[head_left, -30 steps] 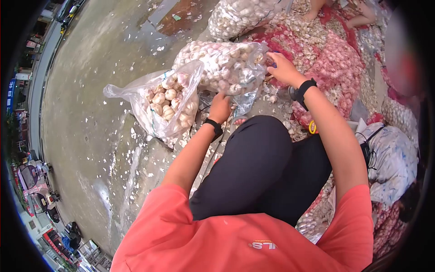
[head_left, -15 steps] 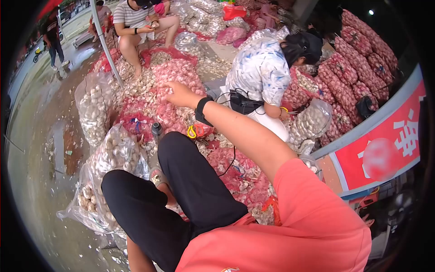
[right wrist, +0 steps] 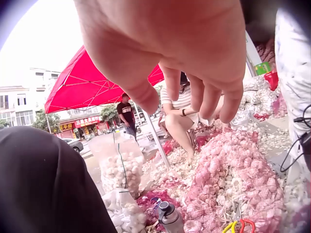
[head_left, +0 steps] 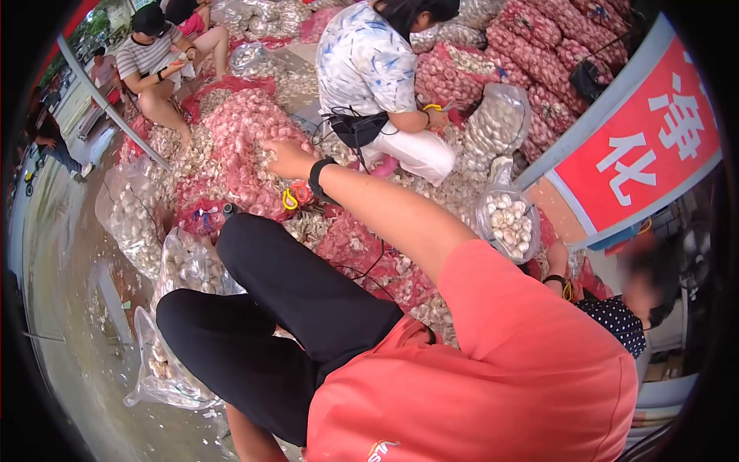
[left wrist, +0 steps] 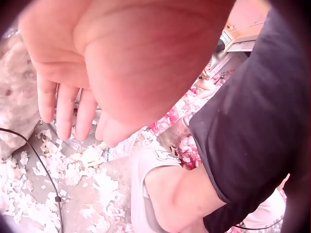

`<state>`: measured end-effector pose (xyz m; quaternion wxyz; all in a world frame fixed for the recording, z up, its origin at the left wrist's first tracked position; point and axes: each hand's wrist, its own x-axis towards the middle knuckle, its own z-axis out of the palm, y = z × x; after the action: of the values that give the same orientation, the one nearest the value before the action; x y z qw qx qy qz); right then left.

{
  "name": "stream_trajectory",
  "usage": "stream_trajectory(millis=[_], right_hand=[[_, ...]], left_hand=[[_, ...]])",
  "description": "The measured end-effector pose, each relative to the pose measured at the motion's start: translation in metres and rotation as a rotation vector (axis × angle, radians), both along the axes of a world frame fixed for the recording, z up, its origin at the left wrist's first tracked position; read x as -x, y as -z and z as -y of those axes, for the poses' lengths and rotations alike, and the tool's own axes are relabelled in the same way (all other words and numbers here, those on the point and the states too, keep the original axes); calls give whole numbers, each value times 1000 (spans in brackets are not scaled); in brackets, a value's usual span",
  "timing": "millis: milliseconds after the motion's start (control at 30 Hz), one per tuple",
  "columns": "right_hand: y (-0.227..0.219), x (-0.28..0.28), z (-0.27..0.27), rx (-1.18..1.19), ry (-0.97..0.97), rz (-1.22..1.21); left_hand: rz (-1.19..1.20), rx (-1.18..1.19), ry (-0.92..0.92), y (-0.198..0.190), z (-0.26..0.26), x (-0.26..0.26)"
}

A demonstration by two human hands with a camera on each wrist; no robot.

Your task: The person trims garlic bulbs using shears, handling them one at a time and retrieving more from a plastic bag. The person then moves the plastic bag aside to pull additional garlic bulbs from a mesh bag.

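Note:
My right hand (head_left: 289,159) reaches out over a heap of garlic bulbs in pink mesh (head_left: 245,122), holding nothing. In the right wrist view its fingers hang loose above the pink mesh (right wrist: 238,179). Scissors (head_left: 290,199) with yellow and red handles lie just below that hand. My left hand (left wrist: 107,68) hangs palm in view with fingers extended and nothing in it; a plastic bag of garlic (left wrist: 17,97) is beside it. In the head view the left hand is hidden past my leg. Clear plastic bags of garlic (head_left: 192,262) stand by my knees.
A dark-capped bottle (right wrist: 170,218) stands near my knee. One person in a patterned shirt (head_left: 366,61) sits ahead, another in a striped top (head_left: 146,58) beyond a pole (head_left: 108,100). To the right are a red banner (head_left: 631,146) and an open bag of garlic (head_left: 508,223).
The head view has swung right. My right hand has left the clear garlic bag and stretched out over the pink mesh. My left hand has left the bags and dropped beside my leg.

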<state>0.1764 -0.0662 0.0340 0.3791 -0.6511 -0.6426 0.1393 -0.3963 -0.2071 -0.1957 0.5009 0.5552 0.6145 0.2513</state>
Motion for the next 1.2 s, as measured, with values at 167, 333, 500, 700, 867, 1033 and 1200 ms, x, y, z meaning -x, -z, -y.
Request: stream_trajectory(millis=[167,333,500,700,867,1033,1200], right_hand=[[27,-10,29,266,101,-172],[145,-21,16,280,117,-145],[201,-17,43,499,184,-231],[246,-25,31,646,230,-198],[291,-36,-15,594,234,-231],[259,-27,-73,692,260,-153],[276,-23,-100,754,269,116]], left_hand=[[37,23,32,-13,-8,0],[63,25,38,-31,-19,16],[103,18,41,-46,-47,12],[-90,-100,31,-55,-107,1],[-233,-303,103,-191,-156,-125],[-506,-697,356,-248,-244,-165],[-614,-798,543,-264,-328,-214]])
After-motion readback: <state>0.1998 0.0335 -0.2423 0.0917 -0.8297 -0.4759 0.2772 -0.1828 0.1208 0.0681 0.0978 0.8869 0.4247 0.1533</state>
